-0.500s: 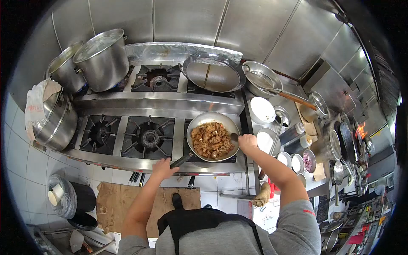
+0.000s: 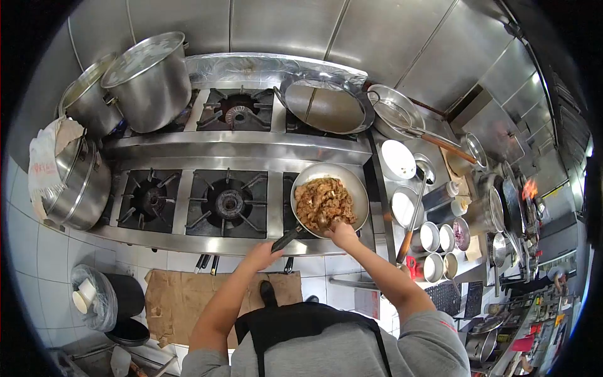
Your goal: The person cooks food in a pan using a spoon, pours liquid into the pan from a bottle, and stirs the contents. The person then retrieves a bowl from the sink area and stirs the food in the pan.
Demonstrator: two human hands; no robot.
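Note:
My left hand [image 2: 262, 255] is wrapped round the black handle of a frying pan [image 2: 360, 188] at the right front burner. Browned, saucy pieces of food [image 2: 323, 198], perhaps meat, fill the middle of the pan. At the pan's near side, my right hand [image 2: 342, 234] grips a spoon [image 2: 323, 220], whose bowl is down in the food. Most of the spoon's handle is hidden by my fingers. Whether the pan rests on the burner or is slightly raised, I cannot tell.
Tall stockpots [image 2: 151, 85] stand at the back left, and a wide wok [image 2: 333, 112] sits on the back right burner. To my right, a counter holds a white bowl [image 2: 397, 160], a ladle [image 2: 411, 223], sauce bottles [image 2: 441, 196] and small metal cups [image 2: 429, 237]. Flame [image 2: 530, 187] shows further right.
My right hand has moved the spoon from the pan's right rim to its near side, into the food. The food is heaped differently. My left hand keeps its hold; the view has shifted a little.

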